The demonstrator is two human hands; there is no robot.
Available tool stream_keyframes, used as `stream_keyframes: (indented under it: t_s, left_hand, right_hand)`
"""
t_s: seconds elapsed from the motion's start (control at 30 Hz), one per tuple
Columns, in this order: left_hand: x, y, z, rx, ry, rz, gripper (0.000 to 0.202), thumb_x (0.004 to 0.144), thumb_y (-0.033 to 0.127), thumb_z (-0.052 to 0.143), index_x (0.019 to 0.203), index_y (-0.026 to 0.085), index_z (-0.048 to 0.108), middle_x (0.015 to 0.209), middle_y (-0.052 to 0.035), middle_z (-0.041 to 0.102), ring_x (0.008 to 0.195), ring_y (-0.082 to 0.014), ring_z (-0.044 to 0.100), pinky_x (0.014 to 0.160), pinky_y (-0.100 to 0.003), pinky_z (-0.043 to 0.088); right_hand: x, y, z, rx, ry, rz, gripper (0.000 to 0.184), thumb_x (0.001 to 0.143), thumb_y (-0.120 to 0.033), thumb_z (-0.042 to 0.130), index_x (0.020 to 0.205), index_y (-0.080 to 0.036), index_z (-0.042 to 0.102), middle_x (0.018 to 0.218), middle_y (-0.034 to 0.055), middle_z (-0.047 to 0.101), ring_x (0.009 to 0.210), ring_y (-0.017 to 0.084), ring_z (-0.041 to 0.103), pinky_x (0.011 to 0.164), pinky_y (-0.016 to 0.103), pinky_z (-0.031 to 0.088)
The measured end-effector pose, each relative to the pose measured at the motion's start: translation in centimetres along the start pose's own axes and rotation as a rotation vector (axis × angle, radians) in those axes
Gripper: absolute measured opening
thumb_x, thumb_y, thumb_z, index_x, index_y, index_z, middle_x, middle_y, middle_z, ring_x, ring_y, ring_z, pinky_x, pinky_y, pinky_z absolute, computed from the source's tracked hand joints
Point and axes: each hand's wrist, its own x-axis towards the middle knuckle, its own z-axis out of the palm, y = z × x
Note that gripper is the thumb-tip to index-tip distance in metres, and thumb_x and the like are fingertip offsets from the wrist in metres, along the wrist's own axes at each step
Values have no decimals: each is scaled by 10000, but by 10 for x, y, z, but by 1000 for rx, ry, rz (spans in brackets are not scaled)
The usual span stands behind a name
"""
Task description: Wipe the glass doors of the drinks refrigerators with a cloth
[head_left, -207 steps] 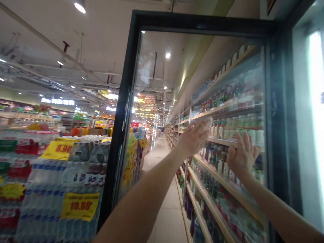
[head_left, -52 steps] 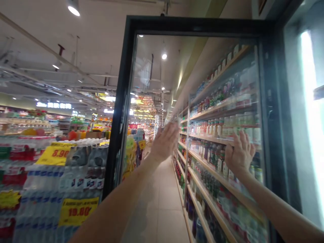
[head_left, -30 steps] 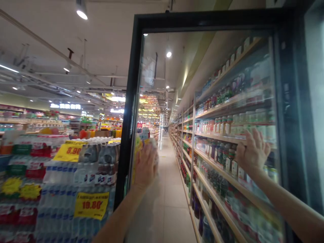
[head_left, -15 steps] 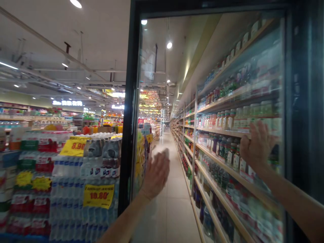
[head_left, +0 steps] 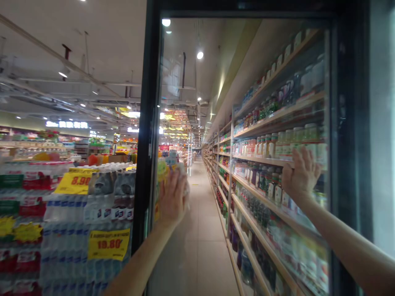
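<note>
A tall glass door with a black frame stands open in front of me. My left hand lies flat against the glass near the frame's left edge, fingers up and together. A pale smear shows at its fingertips; I cannot make out what it is. My right hand rests higher on the glass, near the door's right side, with its fingers spread and nothing in it. Both forearms reach up from the bottom of the picture.
Stacked packs of bottled water with yellow price signs stand left of the door. Through the glass I see a long tiled aisle and wooden shelves of bottles. A bright cooler interior is at the far right.
My left hand has slid across the glass from the middle toward the left frame and lower, with small back-and-forth shifts. My right hand has stayed in place on the glass.
</note>
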Motion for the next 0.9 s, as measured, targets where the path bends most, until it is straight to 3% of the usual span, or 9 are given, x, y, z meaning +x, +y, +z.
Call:
stream_keyframes:
  t_s: [0.07, 0.2, 0.23, 0.4, 0.53, 0.6, 0.77, 0.83, 0.9]
  left_hand:
    - [17, 1, 4, 16, 74, -99, 536, 867, 224, 419, 1379, 132, 291, 1481, -158, 241, 1391, -246, 157, 1110, -451, 187]
    - [30, 23, 8, -80, -91, 452, 506, 874, 215, 387, 1372, 171, 312, 1478, -90, 278, 1386, -199, 178, 1127, -380, 172]
    - [33, 28, 9, -82, -120, 505, 489, 876, 225, 387, 1361, 181, 336, 1464, -77, 313, 1383, -193, 187, 1132, -377, 161]
    - [49, 49, 19, 1, -18, 164, 486, 869, 209, 400, 1343, 109, 352, 1460, -141, 295, 1396, -224, 113, 1132, -424, 158]
    - [47, 79, 29, -91, -87, 550, 458, 868, 265, 433, 1313, 160, 409, 1480, -76, 268, 1379, -232, 192, 1137, -395, 177]
    - [52, 84, 32, -100, -113, 561, 441, 873, 286, 431, 1301, 180, 428, 1470, -58, 298, 1376, -230, 206, 1143, -411, 156]
    - [81, 87, 38, -71, -56, 41, 491, 891, 246, 378, 1364, 126, 320, 1476, -134, 267, 1394, -243, 130, 1131, -460, 158]
    - [85, 98, 42, -97, -56, 138, 514, 892, 232, 365, 1386, 131, 268, 1489, -125, 237, 1395, -237, 123, 1122, -446, 192]
    - [90, 108, 45, -147, -90, 414, 531, 891, 217, 358, 1403, 159, 232, 1487, -92, 256, 1391, -215, 151, 1123, -418, 204]
  right_hand:
    - [0, -1, -2, 13, -16, 8, 536, 846, -356, 347, 1341, -160, 407, 1430, 153, 350, 1340, 302, 281, 1024, 554, 249]
    - [0, -1, -2, 50, -20, 15, 535, 849, -356, 346, 1344, -160, 404, 1432, 156, 345, 1339, 310, 278, 1022, 580, 237]
    - [0, -1, -2, 55, -13, 13, 532, 847, -358, 347, 1336, -159, 413, 1429, 156, 349, 1337, 312, 281, 1020, 583, 238]
    - [0, 3, 1, 58, 0, 4, 525, 847, -357, 350, 1325, -151, 425, 1421, 166, 359, 1333, 312, 286, 1020, 586, 238]
    - [1, 3, 1, 39, 1, -2, 531, 839, -367, 365, 1307, -127, 441, 1412, 165, 372, 1328, 305, 295, 1030, 568, 240]
    - [1, 2, 1, 26, -2, 5, 531, 839, -368, 361, 1303, -124, 443, 1412, 159, 375, 1327, 297, 298, 1037, 550, 244]
    - [1, -4, -4, 23, -23, 25, 522, 848, -350, 344, 1324, -146, 416, 1426, 148, 358, 1336, 286, 288, 1044, 533, 234]
    - [1, -6, -6, 24, -30, 31, 517, 849, -340, 339, 1325, -152, 415, 1423, 146, 362, 1337, 282, 285, 1044, 528, 232]
    - [2, -7, -7, 28, -31, 31, 516, 849, -329, 335, 1329, -157, 409, 1422, 145, 363, 1339, 281, 280, 1045, 528, 228]
